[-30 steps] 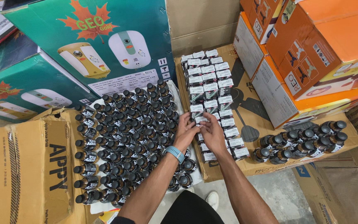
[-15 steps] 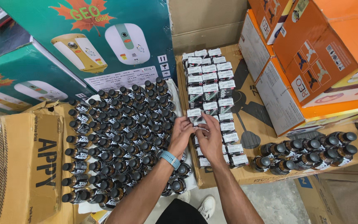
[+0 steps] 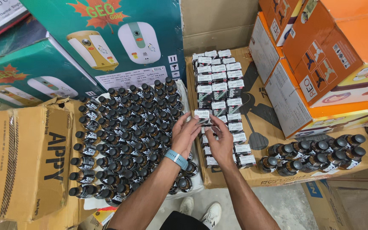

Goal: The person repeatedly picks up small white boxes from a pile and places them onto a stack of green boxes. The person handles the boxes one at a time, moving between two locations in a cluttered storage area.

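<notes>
My left hand (image 3: 187,135) and my right hand (image 3: 220,142) meet over a flattened cardboard sheet (image 3: 265,127). Together they hold one small black-and-white carton (image 3: 202,115), lifted a little above three rows of the same small cartons (image 3: 219,89) that stand on the sheet. A blue band (image 3: 176,158) sits on my left wrist. To the left of my hands stand several dark bottles with black caps (image 3: 128,140), packed tightly together.
A second group of dark bottles (image 3: 316,153) stands at the right on the sheet. Orange boxes (image 3: 320,64) are stacked at the right, large teal appliance boxes (image 3: 107,38) at the back, a brown carton (image 3: 22,157) at the left. My shoes (image 3: 201,211) show below.
The view has shifted slightly. My hands stay together over the carton rows, and the small carton between them has risen a little toward the upper fingers.
</notes>
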